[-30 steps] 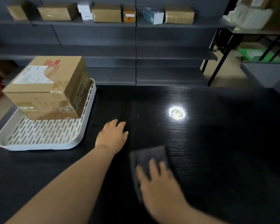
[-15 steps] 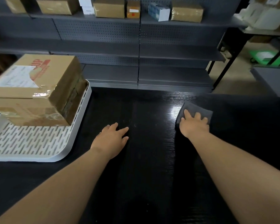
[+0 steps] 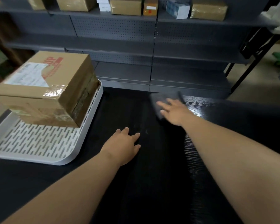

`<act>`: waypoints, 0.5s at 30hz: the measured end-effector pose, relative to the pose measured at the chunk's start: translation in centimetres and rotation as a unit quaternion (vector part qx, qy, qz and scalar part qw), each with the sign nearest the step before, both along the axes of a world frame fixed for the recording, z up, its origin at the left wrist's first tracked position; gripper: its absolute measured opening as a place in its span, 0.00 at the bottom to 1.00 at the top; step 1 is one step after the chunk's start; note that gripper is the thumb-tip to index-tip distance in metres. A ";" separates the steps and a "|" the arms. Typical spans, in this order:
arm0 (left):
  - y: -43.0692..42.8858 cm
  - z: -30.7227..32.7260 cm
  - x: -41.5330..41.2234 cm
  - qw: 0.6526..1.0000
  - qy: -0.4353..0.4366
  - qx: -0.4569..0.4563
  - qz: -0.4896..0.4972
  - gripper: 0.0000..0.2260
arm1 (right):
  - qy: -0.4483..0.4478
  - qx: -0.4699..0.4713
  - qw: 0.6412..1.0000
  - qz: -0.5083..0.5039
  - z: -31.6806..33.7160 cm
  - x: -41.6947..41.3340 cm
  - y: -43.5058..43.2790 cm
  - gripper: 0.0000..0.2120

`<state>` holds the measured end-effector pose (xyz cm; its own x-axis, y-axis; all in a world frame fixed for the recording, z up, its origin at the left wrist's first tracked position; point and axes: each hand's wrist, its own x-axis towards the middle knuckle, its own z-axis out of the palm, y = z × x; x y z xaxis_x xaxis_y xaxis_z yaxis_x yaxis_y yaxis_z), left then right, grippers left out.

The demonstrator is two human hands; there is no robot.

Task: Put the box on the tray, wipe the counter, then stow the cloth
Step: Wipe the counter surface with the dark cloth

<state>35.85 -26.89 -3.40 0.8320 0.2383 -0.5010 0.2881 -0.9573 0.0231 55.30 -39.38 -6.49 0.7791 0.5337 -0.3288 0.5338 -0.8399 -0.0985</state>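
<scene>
A taped cardboard box (image 3: pixel 44 88) with a white label and red print rests on the far part of the white slotted tray (image 3: pixel 39 143) at the left of the black counter (image 3: pixel 152 183). My right hand (image 3: pixel 174 112) lies flat on a dark grey cloth (image 3: pixel 162 97) near the counter's far edge, fingers spread, pressing it to the surface. The cloth is blurred and partly hidden under that hand. My left hand (image 3: pixel 123 146) rests palm down on the counter near the middle, just right of the tray, holding nothing.
Grey metal shelving (image 3: pixel 152 50) stands behind the counter, with several cardboard parcels (image 3: pixel 126 5) and small boxes on its top shelf. A black-legged table (image 3: pixel 255 50) stands at the far right over a tan floor.
My right hand has swept the cloth from near the counter's front, out to the right, then left along the far edge. The left hand has stayed flat in place. The view has shifted.
</scene>
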 end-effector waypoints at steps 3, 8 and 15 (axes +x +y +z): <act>0.1 -0.1 0.0 1.000 0.000 -0.020 0.004 0.24 | 0.002 -0.016 0.977 -0.214 0.1 1.4 -2.4 0.24; 2.6 1.1 0.0 0.998 -0.006 -0.067 -0.001 0.23 | -0.002 -0.003 0.994 -0.112 -0.2 -0.9 2.4 0.24; 5.9 2.9 0.7 0.978 -0.207 0.015 -0.006 0.16 | 0.003 -0.001 0.983 0.184 -0.1 -9.2 8.4 0.23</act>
